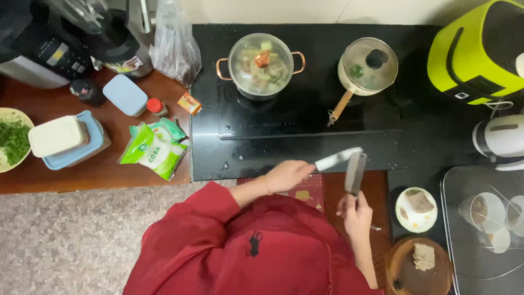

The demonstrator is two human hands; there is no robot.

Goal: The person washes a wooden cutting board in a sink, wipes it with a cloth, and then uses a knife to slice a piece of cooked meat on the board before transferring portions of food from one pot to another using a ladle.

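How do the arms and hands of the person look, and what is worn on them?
Both arms are covered to the wrists by loose, long sleeves of a dark red garment, which carries a small black mark in the middle. The left hand and the right hand are bare: no gloves show. Rings or a watch cannot be made out at this size.

The person wears a loose, deep red garment that covers the shoulders, back and chest, seen from above. Its cloth is smooth and slightly shiny, and it falls in broad soft folds. The sleeves are wide and roomy; the left sleeve [188, 218] ends in a bunched edge short of the wrist, leaving the forearm bare. A small dark emblem [254, 243], shaped like a little figure, sits on the front of the red cloth. No gloves, rings or watch can be made out on either bare hand.
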